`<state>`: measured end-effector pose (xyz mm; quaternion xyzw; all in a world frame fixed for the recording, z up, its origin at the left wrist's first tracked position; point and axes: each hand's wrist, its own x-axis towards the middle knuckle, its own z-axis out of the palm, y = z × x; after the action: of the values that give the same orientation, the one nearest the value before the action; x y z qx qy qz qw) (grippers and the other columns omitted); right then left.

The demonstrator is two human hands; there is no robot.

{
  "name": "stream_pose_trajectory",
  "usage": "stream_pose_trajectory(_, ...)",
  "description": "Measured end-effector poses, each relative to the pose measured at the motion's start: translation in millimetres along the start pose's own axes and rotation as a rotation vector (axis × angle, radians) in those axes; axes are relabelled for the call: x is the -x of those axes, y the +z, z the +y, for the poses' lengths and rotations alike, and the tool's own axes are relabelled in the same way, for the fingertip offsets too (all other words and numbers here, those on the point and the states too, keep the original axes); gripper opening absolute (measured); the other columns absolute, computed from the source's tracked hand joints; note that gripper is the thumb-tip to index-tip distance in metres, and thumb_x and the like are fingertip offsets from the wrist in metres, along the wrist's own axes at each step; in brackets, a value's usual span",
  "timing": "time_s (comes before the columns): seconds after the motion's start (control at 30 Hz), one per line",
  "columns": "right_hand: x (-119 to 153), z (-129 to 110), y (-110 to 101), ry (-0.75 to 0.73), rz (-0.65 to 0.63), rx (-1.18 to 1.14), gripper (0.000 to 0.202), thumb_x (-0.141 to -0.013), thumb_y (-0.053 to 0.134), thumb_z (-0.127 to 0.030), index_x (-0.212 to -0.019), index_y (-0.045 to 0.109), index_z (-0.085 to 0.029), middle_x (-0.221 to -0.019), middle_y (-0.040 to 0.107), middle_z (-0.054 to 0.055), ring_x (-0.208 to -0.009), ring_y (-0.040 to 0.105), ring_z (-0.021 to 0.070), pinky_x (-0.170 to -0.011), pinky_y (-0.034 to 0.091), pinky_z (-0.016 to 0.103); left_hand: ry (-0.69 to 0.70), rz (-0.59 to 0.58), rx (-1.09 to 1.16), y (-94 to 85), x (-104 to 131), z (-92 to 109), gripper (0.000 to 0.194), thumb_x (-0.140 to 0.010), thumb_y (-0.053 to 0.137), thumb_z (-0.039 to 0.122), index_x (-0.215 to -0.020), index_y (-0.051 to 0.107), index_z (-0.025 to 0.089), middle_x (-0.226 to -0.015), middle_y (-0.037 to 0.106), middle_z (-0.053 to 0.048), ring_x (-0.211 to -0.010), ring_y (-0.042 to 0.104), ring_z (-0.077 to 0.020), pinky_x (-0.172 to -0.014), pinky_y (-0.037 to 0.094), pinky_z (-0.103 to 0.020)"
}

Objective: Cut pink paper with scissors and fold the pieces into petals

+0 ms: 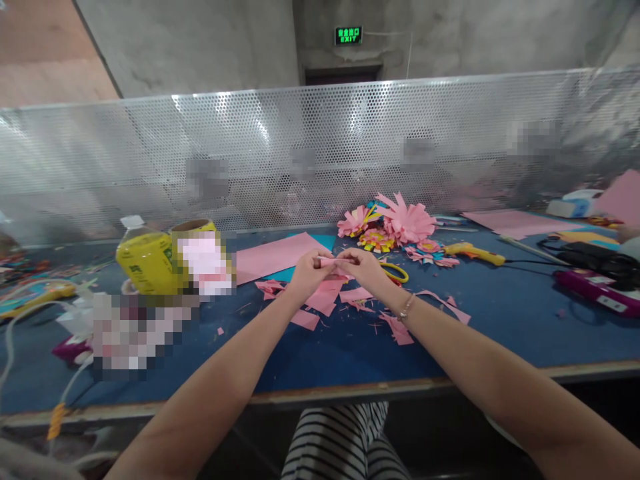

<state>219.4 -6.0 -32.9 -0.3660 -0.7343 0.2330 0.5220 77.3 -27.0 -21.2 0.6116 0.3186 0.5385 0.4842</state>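
Note:
A small piece of pink paper (pixel 327 262) is pinched between both hands above the middle of the blue table. My left hand (pixel 311 268) grips its left end with thumb and fingers. My right hand (pixel 359 265) has fingers closed on its right side, nearly touching the left hand. Pink paper scraps (pixel 323 298) lie directly below and around the hands. Behind them, a large pink sheet (pixel 273 257) rests on a blue-green sheet (pixel 325 241). The yellow handle (pixel 396 272) of a tool shows just right of my right hand.
Paper flowers (pixel 407 220) stand behind the hands to the right, beside a yellow glue gun (pixel 474 253) with a black cord. A yellow-labelled bottle (pixel 145 257) is at left, a purple power strip (pixel 597 292) at right. A perforated metal screen (pixel 345 153) borders the back.

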Motion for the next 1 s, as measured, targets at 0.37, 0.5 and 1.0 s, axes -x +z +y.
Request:
stream_pose_trajectory(0.37, -3.1, -4.6, -4.8, 0.080, -0.018, -0.079, 0.012, -0.060, 0.057, -0.026, -0.060, 0.059, -0.015, -0.060, 0.058, 0.001, -0.059, 0.051, 0.0117, -0.059, 0.040, 0.024, 0.002, -0.018, -0.119, 0.1, -2.6, 1.9, 0.020, -0.058, 0.062, 0.023, -0.072, 0.054, 0.012, -0.061, 0.057, 0.002, -0.060, 0.057, -0.0115, -0.066, 0.050, -0.033)
stream_pose_trajectory(0.5, -7.5, -2.8, -12.8, 0.128, -0.060, -0.038, 0.014, -0.059, 0.058, -0.027, -0.061, 0.062, -0.014, -0.061, 0.060, 0.002, -0.058, 0.051, 0.0116, -0.057, 0.040, 0.024, -0.003, 0.006, -0.192, -3.9, -5.1, 0.6, 0.019, -0.059, 0.060, 0.020, -0.075, 0.055, 0.012, -0.060, 0.057, 0.002, -0.060, 0.058, -0.0121, -0.066, 0.050, -0.033)
stream_pose_trajectory(1.0, -6.0, 6.2, -14.2, 0.091, -0.040, -0.079, 0.025, -0.065, 0.053, -0.033, -0.081, 0.057, -0.014, -0.069, 0.057, 0.001, -0.058, 0.049, 0.0096, -0.055, 0.039, 0.022, -0.026, 0.075, -0.005, -12.0, -8.4, -5.7, 0.020, -0.055, 0.064, 0.019, -0.070, 0.054, 0.012, -0.059, 0.054, 0.003, -0.056, 0.054, -0.0080, -0.065, 0.050, -0.029)
